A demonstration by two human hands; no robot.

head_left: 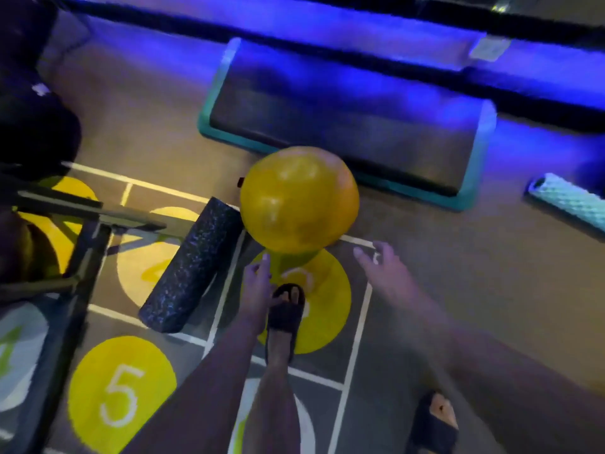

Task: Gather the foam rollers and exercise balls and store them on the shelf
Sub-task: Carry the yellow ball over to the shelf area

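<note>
Neither hand holds anything. The left hand (258, 276) and the right hand (379, 263) are both spread, fingers apart, reaching down toward the yellow ball (299, 199). The left fingertips come close to its underside, though blur hides whether they touch; the right hand is a little apart from it, off its lower right.

The ball sits on the floor (458, 273) at the far edge of a marked square, over a yellow circle (324, 309). A sandalled foot (284, 316) stands on that circle just behind the ball. Touching or nearly touching the ball's left side is a dark speckled foam roller (193, 267), lying across the square's left line. A pale ridged roller (569, 201) lies well apart at the floor's right edge. Beyond the ball is a step platform (343, 122) with a teal rim, and a dark metal frame (82, 231) stands at the left.

The step in hand looks like gathering the ball. The next move calls for both palms closing on opposite sides, since a round, smooth ball would likely roll away from a one-sided push. Both rollers remain to be collected, and no shelf can be made out for certain.

The only clear writing is a white "5" (121, 398) on a yellow circle near the lower left. Other floor numerals are too blurred or covered to read.
</note>
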